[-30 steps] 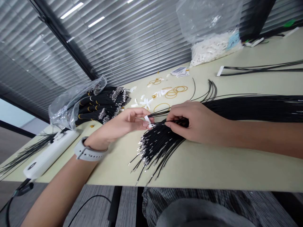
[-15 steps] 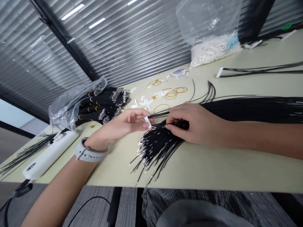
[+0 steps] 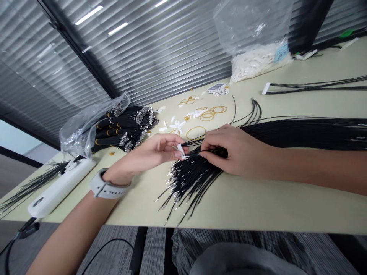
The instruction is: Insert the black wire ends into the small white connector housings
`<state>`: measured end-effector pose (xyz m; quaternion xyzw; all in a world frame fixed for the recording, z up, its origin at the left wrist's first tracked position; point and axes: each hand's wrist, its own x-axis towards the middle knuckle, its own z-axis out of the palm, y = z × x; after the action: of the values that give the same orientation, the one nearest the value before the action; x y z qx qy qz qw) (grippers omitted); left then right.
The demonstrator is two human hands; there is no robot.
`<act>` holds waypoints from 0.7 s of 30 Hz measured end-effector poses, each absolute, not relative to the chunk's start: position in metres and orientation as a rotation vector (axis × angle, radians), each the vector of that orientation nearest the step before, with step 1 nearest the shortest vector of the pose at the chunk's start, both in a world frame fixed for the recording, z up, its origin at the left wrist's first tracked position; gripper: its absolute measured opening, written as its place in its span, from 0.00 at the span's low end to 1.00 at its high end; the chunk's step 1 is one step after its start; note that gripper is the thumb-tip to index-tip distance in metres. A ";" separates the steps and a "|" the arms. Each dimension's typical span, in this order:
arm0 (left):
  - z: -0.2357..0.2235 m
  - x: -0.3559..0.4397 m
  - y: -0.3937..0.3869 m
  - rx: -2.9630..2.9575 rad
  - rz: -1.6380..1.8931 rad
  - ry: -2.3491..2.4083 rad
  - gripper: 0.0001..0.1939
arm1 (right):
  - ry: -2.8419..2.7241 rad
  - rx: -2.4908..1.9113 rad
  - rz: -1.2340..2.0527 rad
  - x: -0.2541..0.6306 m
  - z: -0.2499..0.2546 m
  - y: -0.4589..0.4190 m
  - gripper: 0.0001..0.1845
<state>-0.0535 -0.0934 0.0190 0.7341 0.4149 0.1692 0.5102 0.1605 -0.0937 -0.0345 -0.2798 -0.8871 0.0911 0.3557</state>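
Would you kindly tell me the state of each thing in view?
Left hand, closed on the white connector
Right hand, pinching black wire
White connector, some wires attached
Wire pile, metal-tipped ends fanned out
Yellow-banded bundles, partly bagged
Tall clear bag, part-filled with white pieces
Yellow rubber bands, loose on the table
Grey wristband, fastened
Far connector, wires attached

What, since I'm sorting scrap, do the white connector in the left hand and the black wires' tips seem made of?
White connector: probably plastic, dull, judging by its even colour and straight edges. Wire tips: likely shiny metal, judging by their silvery glints; exact metal unclear.
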 end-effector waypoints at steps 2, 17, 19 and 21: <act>0.017 -0.053 -0.094 1.777 0.414 1.002 0.06 | -2.308 -0.723 0.227 0.160 -0.036 -0.093 0.06; 0.008 -0.049 -0.095 1.633 0.592 0.983 0.08 | -2.312 -0.728 0.192 0.160 -0.038 -0.093 0.05; 0.008 -0.049 -0.095 1.600 0.618 0.971 0.09 | -2.302 -0.720 0.194 0.160 -0.037 -0.094 0.06; 0.008 -0.049 -0.094 1.575 0.618 0.975 0.09 | -2.289 -0.721 0.201 0.160 -0.035 -0.094 0.06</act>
<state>-0.0485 -0.0942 0.0083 0.6683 0.4137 0.2624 0.5598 0.1599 -0.0944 -0.0351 -0.2794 -0.8874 0.0779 0.3584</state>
